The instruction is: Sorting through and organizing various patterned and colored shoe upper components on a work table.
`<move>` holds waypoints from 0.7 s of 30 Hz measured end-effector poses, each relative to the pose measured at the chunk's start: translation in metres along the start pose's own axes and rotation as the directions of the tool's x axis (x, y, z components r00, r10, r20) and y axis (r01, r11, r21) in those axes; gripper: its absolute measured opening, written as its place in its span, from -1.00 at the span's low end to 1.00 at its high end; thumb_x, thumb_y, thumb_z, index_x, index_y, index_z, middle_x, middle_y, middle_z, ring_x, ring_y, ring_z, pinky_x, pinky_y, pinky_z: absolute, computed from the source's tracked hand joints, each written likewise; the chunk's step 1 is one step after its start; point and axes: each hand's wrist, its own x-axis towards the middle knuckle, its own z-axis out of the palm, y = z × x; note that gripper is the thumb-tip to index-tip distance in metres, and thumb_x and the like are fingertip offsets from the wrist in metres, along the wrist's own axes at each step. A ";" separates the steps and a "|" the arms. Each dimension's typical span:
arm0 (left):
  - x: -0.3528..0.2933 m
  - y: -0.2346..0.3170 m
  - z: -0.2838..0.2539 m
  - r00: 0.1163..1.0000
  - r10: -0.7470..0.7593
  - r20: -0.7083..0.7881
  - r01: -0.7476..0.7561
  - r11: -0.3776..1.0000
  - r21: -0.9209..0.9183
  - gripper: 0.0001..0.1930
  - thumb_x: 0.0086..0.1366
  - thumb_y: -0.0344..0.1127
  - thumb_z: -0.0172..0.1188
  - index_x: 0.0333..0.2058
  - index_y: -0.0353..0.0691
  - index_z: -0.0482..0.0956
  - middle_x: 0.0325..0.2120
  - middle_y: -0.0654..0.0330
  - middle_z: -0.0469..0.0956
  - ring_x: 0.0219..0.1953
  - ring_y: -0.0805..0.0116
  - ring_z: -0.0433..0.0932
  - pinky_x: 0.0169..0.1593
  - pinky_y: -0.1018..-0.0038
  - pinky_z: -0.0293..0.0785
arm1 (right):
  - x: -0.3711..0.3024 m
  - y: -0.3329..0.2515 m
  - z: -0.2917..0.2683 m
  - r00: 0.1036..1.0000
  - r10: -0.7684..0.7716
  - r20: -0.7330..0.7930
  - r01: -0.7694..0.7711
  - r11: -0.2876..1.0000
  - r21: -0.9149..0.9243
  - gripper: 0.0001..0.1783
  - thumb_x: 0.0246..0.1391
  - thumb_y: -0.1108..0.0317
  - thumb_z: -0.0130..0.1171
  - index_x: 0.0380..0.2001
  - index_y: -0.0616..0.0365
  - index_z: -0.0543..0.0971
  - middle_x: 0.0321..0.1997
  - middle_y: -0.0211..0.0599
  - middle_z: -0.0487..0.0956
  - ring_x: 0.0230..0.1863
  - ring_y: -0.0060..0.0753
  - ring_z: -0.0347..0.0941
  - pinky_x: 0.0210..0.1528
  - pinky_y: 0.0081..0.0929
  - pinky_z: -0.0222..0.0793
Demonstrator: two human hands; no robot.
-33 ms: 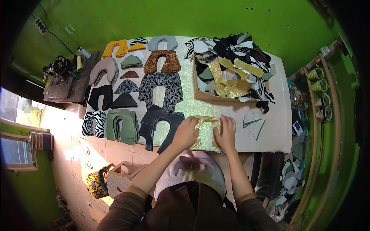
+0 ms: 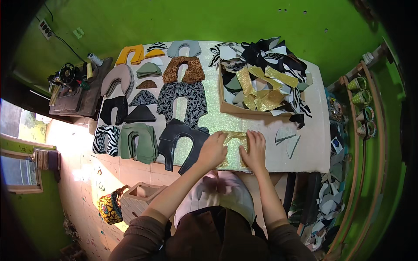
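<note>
A glittery gold U-shaped cut piece (image 2: 235,135) lies at the table's front edge with its opening toward me. Its left side is under my left hand (image 2: 213,150), whose fingers are closed on it. On the opposite side my right hand (image 2: 254,148) grips the piece, thumb on the inner edge and fingers along the outer one. Both hands partly hide its legs. Just left of my left hand is a stack of black U-shaped pieces (image 2: 167,137). Beyond it lies a black-and-grey patterned U-shaped piece (image 2: 163,101).
A cardboard box (image 2: 252,114) overflows with gold, zebra and black scraps. Two glass-like triangular shards (image 2: 292,147) lie to the right. Olive (image 2: 149,143), zebra (image 2: 112,139) and leopard-print (image 2: 196,71) pieces fill the left. A sewing machine (image 2: 67,76) stands far left; a wooden rack (image 2: 365,69) is at right.
My left hand has shifted slightly right, and my right thumb slightly left along the gold piece. The other things stay where they were.
</note>
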 end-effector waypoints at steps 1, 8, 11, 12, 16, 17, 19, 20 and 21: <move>0.003 0.001 0.008 0.999 0.046 -0.018 -0.046 0.998 0.032 -0.57 0.02 -0.34 0.12 -0.09 -0.33 0.34 -0.11 -0.07 0.34 -0.05 0.01 0.34 0.01 0.27 0.28 | 0.000 -0.001 0.002 0.999 -0.020 0.050 0.022 0.999 -0.041 -0.33 -0.18 0.28 0.18 0.07 0.12 0.25 0.08 -0.05 0.23 0.15 0.07 0.06 0.17 -0.12 0.01; 0.033 -0.012 0.031 0.962 0.263 -0.073 -0.221 0.909 0.354 -0.57 0.00 -0.28 0.12 -0.11 -0.28 0.38 -0.16 0.02 0.37 -0.14 0.17 0.38 -0.08 0.33 0.30 | 0.031 0.011 0.016 0.965 -0.242 0.104 0.250 0.965 -0.082 -0.58 -0.13 0.31 0.14 -0.11 0.11 0.42 -0.11 -0.20 0.39 -0.04 -0.15 0.28 0.04 -0.22 0.16; 0.035 -0.018 0.033 0.972 0.236 -0.022 -0.207 0.890 0.406 -0.65 0.03 -0.33 0.05 -0.15 -0.25 0.42 -0.28 0.13 0.40 -0.26 0.25 0.39 -0.19 0.39 0.31 | 0.033 0.019 0.016 0.983 -0.156 0.096 0.154 0.988 0.019 -0.73 -0.10 0.38 0.11 -0.24 0.12 0.49 -0.26 -0.28 0.44 -0.18 -0.21 0.36 -0.08 -0.28 0.26; 0.035 -0.021 0.032 0.973 0.232 -0.014 -0.207 0.890 0.407 -0.65 0.03 -0.33 0.05 -0.15 -0.25 0.42 -0.28 0.13 0.40 -0.26 0.25 0.39 -0.19 0.39 0.31 | 0.035 0.021 0.017 0.984 -0.151 0.098 0.149 0.989 0.024 -0.73 -0.10 0.38 0.11 -0.24 0.12 0.49 -0.26 -0.28 0.44 -0.18 -0.21 0.36 -0.08 -0.28 0.26; 0.035 -0.026 0.029 0.972 0.231 -0.051 -0.192 0.895 0.402 -0.70 0.00 -0.41 -0.01 -0.21 -0.22 0.44 -0.43 0.21 0.37 -0.36 0.28 0.39 -0.29 0.41 0.30 | 0.037 0.025 0.013 0.998 -0.026 0.054 0.016 0.984 0.177 -0.75 -0.10 0.42 0.11 -0.25 0.13 0.48 -0.26 -0.26 0.43 -0.19 -0.17 0.35 -0.12 -0.29 0.27; 0.035 -0.026 0.028 0.979 0.196 -0.051 -0.162 0.911 0.379 -0.75 0.03 -0.39 0.00 -0.25 -0.19 0.44 -0.42 0.20 0.39 -0.36 0.25 0.40 -0.30 0.39 0.31 | 0.038 0.023 0.011 0.999 -0.032 -0.010 0.033 0.987 0.157 -0.73 -0.10 0.41 0.12 -0.24 0.12 0.48 -0.23 -0.24 0.42 -0.16 -0.15 0.33 -0.10 -0.29 0.26; 0.035 -0.024 0.027 0.987 0.147 -0.071 -0.115 0.934 0.337 -0.80 0.04 -0.38 0.06 -0.30 -0.17 0.44 -0.40 0.19 0.41 -0.35 0.21 0.41 -0.28 0.35 0.32 | 0.035 0.027 0.010 0.995 -0.074 -0.072 0.081 0.992 0.100 -0.67 -0.13 0.39 0.16 -0.20 0.08 0.46 -0.17 -0.23 0.37 -0.10 -0.11 0.28 -0.07 -0.28 0.24; 0.035 -0.021 0.026 0.987 0.144 -0.066 -0.114 0.936 0.334 -0.80 0.04 -0.38 0.06 -0.30 -0.17 0.44 -0.40 0.19 0.41 -0.35 0.21 0.41 -0.28 0.35 0.32 | 0.033 0.030 0.010 0.995 -0.070 -0.067 0.076 0.992 0.100 -0.67 -0.13 0.39 0.16 -0.20 0.08 0.46 -0.17 -0.23 0.37 -0.10 -0.11 0.28 -0.07 -0.28 0.24; 0.034 -0.018 0.026 0.978 0.168 -0.120 -0.125 0.943 0.309 -0.79 0.03 -0.39 0.07 -0.28 -0.17 0.44 -0.36 0.19 0.41 -0.30 0.21 0.41 -0.24 0.35 0.32 | 0.031 0.032 0.009 0.991 -0.125 -0.053 0.128 0.990 0.062 -0.67 -0.14 0.38 0.17 -0.20 0.07 0.46 -0.18 -0.24 0.37 -0.11 -0.12 0.29 -0.07 -0.28 0.24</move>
